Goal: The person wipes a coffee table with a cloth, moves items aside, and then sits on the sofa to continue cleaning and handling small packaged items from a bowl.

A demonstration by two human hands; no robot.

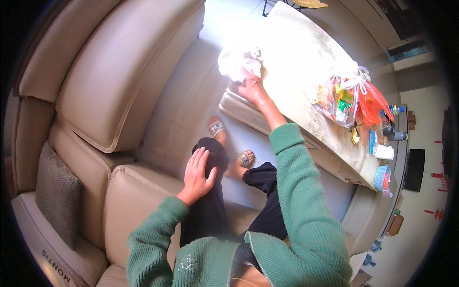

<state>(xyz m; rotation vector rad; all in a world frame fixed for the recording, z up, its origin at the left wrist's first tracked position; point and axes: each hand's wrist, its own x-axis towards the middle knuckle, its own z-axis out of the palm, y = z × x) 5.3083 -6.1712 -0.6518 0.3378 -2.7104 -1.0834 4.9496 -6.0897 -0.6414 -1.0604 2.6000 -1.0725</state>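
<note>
My left hand (197,175) rests palm down on my left knee, on black trousers, and holds nothing. My right arm reaches out over the edge of the stone-topped coffee table (308,114). The fingers of my right hand (251,84) close on a crumpled white thing (238,66), at the table's corner; glare hides whether it is cloth, paper or thin plastic. To the right of that hand on the table lies a tied clear plastic bag (339,102) full of colourful packets, with a red plastic bag (373,102) against it.
A white cup (384,152), a light blue tub (381,177), a yellowish peel (355,136) and several bottles stand or lie towards the table's right end. Beige leather sofa seats (107,79) curve round on the left, with a grey cushion (59,193). My sandalled feet are on the tiled floor.
</note>
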